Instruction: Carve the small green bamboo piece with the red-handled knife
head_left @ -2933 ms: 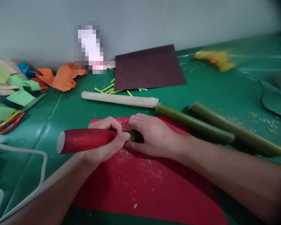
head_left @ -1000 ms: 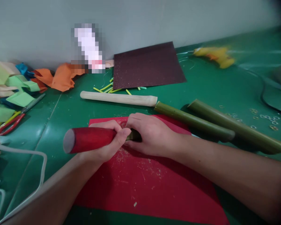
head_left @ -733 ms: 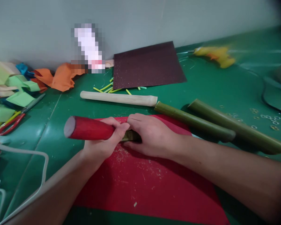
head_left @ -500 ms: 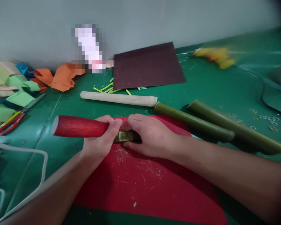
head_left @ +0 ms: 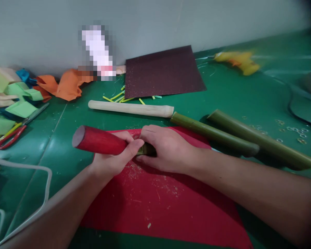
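Observation:
My left hand [head_left: 116, 160] is closed around a thick red wooden handle [head_left: 101, 140], whose blunt grey end points left; whatever its other end carries is hidden by my fingers. A short green bamboo piece [head_left: 142, 149] with a carved, framed patch on its surface lies under my right hand [head_left: 168, 148], which grips it from the right. My left thumb reaches right up to the fingers of the right hand. Both hands rest over a red sheet [head_left: 166, 214] strewn with fine pale shavings.
Behind the hands lie a pale stick [head_left: 134, 109] and a dark brown sheet [head_left: 163, 74]. Two green bamboo lengths [head_left: 259, 138] and small rings [head_left: 297, 130] are at right, with a yellow glue gun [head_left: 237, 62] beyond. Scissors [head_left: 11, 136], crumpled paper [head_left: 22, 103] and a white cable [head_left: 48, 180] are left.
My left hand and the red handle have moved right, toward the right hand, covering more of the bamboo piece's carved patch. My right hand has stayed almost still.

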{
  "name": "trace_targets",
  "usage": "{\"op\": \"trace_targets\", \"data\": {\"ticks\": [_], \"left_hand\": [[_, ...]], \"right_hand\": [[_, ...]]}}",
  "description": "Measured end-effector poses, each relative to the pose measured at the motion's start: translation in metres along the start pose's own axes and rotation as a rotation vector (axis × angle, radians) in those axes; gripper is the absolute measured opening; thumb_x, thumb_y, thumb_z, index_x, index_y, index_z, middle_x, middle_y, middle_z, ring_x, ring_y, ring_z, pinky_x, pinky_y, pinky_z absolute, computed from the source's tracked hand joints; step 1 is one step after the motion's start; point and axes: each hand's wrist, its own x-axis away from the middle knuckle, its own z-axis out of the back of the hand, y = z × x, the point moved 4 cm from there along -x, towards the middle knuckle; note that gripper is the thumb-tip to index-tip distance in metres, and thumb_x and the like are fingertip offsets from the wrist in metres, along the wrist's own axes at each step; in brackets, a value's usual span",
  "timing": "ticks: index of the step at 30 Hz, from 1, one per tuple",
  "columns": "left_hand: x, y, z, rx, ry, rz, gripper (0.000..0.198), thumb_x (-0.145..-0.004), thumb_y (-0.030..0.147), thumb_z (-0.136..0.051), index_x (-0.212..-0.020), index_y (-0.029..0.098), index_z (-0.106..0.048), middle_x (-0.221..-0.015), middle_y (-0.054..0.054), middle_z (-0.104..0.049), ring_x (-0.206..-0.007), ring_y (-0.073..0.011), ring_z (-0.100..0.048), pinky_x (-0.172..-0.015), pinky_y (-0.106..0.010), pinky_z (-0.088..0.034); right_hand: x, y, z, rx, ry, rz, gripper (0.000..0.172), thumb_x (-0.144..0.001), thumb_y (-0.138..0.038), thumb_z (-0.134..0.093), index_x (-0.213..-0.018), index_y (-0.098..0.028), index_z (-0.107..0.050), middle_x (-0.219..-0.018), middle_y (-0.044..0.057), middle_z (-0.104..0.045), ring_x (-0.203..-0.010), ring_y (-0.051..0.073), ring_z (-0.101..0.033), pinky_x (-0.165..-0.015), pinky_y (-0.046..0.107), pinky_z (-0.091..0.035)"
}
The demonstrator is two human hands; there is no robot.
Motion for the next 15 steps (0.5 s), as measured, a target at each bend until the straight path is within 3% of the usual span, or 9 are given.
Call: {"op": "trace_targets", "data": {"ticks": [3, 8, 15], "left_hand": [[0.000, -0.001, 0.000, 0.003, 0.089, 0.030, 0.024, -0.076, 0.023, -0.066, -0.054, 0.022, -0.057, -0.051, 0.005, -0.058, -0.049, -0.0098, -0.053, -0.055, -0.023, -0.049], [0.003, -0.001, -0.004, -0.008, 0.136, 0.039, 0.024, -0.077, 0.026, -0.069, -0.055, 0.023, -0.059, -0.052, 0.006, -0.057, -0.050, -0.0095, -0.053, -0.060, -0.024, -0.051], [-0.002, -0.011, 0.000, -0.015, 0.226, 0.186, 0.024, -0.079, 0.032, -0.070, -0.060, 0.021, -0.060, -0.051, 0.006, -0.053, -0.050, -0.0081, -0.048, -0.052, -0.021, -0.043]], "right_hand": [[0.000, 0.000, 0.001, 0.014, 0.011, 0.000, 0.023, -0.081, -0.034, -0.071, -0.086, -0.015, -0.059, -0.077, 0.001, -0.054, -0.070, 0.013, -0.046, -0.061, 0.027, -0.032], [0.000, 0.002, 0.003, 0.024, 0.027, -0.001, 0.022, -0.080, -0.033, -0.070, -0.081, -0.015, -0.058, -0.074, 0.000, -0.051, -0.070, 0.014, -0.045, -0.061, 0.027, -0.032], [0.000, 0.000, 0.002, 0.025, -0.017, -0.034, 0.023, -0.080, -0.034, -0.068, -0.093, -0.015, -0.064, -0.086, 0.005, -0.060, -0.078, 0.017, -0.053, -0.067, 0.028, -0.038]]}}
